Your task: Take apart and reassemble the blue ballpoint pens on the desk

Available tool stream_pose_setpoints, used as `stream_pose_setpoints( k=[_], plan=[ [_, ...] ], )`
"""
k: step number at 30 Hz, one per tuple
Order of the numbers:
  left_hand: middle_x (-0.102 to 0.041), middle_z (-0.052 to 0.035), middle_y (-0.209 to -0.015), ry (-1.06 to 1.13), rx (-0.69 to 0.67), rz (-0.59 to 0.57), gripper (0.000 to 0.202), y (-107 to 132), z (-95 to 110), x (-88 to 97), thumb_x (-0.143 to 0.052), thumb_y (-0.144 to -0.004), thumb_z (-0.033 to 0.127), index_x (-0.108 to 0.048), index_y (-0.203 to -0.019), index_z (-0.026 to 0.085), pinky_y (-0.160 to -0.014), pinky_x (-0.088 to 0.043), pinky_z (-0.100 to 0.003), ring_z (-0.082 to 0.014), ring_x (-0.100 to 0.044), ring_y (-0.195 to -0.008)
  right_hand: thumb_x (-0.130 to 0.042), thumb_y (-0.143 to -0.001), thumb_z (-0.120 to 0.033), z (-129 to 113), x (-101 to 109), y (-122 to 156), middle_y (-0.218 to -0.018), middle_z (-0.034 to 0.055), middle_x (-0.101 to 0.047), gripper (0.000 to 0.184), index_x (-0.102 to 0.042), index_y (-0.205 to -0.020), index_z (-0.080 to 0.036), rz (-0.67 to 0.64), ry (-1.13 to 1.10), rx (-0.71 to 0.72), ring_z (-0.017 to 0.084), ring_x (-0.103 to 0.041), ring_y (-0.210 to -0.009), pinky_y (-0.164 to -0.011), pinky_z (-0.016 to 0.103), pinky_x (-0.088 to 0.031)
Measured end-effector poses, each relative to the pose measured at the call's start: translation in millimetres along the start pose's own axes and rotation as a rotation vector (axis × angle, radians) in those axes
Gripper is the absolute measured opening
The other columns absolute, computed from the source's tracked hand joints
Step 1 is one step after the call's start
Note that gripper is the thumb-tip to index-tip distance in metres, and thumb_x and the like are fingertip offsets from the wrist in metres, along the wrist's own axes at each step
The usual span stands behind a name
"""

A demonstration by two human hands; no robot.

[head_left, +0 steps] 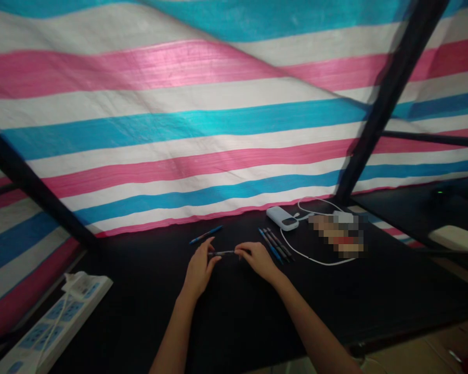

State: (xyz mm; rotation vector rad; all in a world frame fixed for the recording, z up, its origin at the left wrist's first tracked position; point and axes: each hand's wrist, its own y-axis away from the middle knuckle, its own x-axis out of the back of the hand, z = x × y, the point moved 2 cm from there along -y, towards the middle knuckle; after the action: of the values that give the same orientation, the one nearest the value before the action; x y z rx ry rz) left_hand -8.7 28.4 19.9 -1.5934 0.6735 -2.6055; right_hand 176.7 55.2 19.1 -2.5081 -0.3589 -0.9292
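A slim dark pen [224,253] lies sideways between my two hands, just above or on the black table. My left hand [199,265] holds its left end between thumb and fingers. At the other end, my right hand [256,257] pinches it with the fingertips. Beyond my left hand lies a blue pen [206,235], set at a slant. To the right of my right hand, several blue and dark pens [276,245] rest side by side; that hand is apart from them.
A white power bank [282,218] with a white cable [312,258] sits at the back right, near a blurred-out patch. A white power strip [58,322] fills the table's left front. Dark frame posts [378,114] and a striped sheet [179,119] bound the black table [234,327].
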Motion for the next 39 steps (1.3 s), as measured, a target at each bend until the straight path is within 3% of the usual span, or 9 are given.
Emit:
stream_pose_setpoints(
  k=[3, 9, 14, 21, 25, 30, 33, 39],
  plan=[
    [-0.062, 0.003, -0.069, 0.09, 0.084, -0.126, 0.029, 0, -8, -4.8, -0.033, -0.086, 0.034, -0.059, -0.093, 0.023, -0.063, -0.042, -0.021, -0.0108, -0.057, -0.064, -0.047, -0.081, -0.031, 3, 3, 0, -0.076, 0.0003, -0.065, 0.021, -0.065, -0.082, -0.021, 0.026, 0.012, 0.001, 0.014, -0.056, -0.07, -0.065, 0.021, -0.035],
    [-0.063, -0.0048, -0.091, -0.257, -0.122, 0.175, 0.025, 5, -14, -11.1, -0.038, -0.084, 0.024, -0.059, -0.098, 0.02, -0.064, -0.046, -0.022, -0.014, -0.06, -0.076, -0.043, -0.083, -0.033, 5, 2, 1, -0.06, -0.0014, -0.06, 0.03, -0.065, -0.068, -0.019, -0.088, 0.026, -0.044, 0.012, -0.053, -0.059, -0.059, 0.021, -0.032],
    [-0.064, -0.0065, -0.09, -0.321, -0.286, 0.247, 0.031, 10, -13, -8.3, -0.03, -0.087, 0.019, -0.059, -0.1, 0.019, -0.067, -0.047, -0.022, -0.0138, -0.059, -0.08, -0.037, -0.086, -0.035, 8, -1, 1, -0.052, -0.0026, -0.054, 0.037, -0.065, -0.069, -0.017, -0.15, -0.055, -0.079, 0.011, -0.052, -0.054, -0.055, 0.019, -0.031],
    [-0.064, -0.0067, -0.089, -0.267, -0.252, 0.134, 0.033, 13, -5, -9.9, -0.029, -0.088, 0.025, -0.058, -0.104, 0.021, -0.071, -0.045, -0.026, -0.015, -0.059, -0.079, -0.033, -0.089, -0.032, 0, -3, 3, -0.062, -0.0017, -0.059, 0.037, -0.058, -0.066, -0.017, -0.054, 0.062, -0.052, 0.011, -0.053, -0.061, -0.061, 0.021, -0.032],
    [-0.064, -0.0042, -0.087, -0.054, -0.077, 0.1, 0.032, 8, 4, -3.2, -0.034, -0.086, 0.036, -0.058, -0.102, 0.022, -0.072, -0.044, -0.024, -0.0142, -0.058, -0.078, -0.034, -0.089, -0.029, -6, -3, 4, -0.074, -0.0001, -0.06, 0.03, -0.057, -0.075, -0.018, 0.005, 0.074, -0.002, 0.013, -0.053, -0.071, -0.067, 0.023, -0.033],
    [-0.062, 0.0019, -0.067, 0.317, 0.137, -0.23, 0.038, -1, 3, -6.3, -0.031, -0.084, 0.04, -0.061, -0.092, 0.019, -0.055, -0.042, -0.021, -0.0103, -0.052, -0.052, -0.039, -0.087, -0.024, -4, -2, 5, -0.084, 0.0003, -0.062, 0.02, -0.058, -0.083, -0.02, -0.011, 0.11, 0.036, 0.013, -0.054, -0.08, -0.072, 0.023, -0.033],
    [-0.063, 0.0013, -0.068, 0.366, 0.132, -0.28, 0.033, -3, -3, -10.3, -0.038, -0.08, 0.037, -0.062, -0.09, 0.017, -0.052, -0.04, -0.021, -0.0095, -0.051, -0.049, -0.041, -0.087, -0.025, -2, -4, 6, -0.083, 0.0004, -0.063, 0.017, -0.058, -0.087, -0.02, -0.036, 0.176, 0.018, 0.014, -0.055, -0.079, -0.069, 0.023, -0.032],
    [-0.065, -0.0006, -0.078, 0.163, -0.034, -0.216, 0.028, 1, 1, -10.7, -0.036, -0.083, 0.027, -0.063, -0.087, 0.022, -0.069, -0.043, -0.023, -0.0132, -0.058, -0.073, -0.031, -0.09, -0.021, 2, -8, 7, -0.075, 0.0012, -0.064, 0.028, -0.058, -0.084, -0.02, -0.104, 0.362, -0.029, 0.015, -0.057, -0.071, -0.065, 0.025, -0.029]
  ],
)
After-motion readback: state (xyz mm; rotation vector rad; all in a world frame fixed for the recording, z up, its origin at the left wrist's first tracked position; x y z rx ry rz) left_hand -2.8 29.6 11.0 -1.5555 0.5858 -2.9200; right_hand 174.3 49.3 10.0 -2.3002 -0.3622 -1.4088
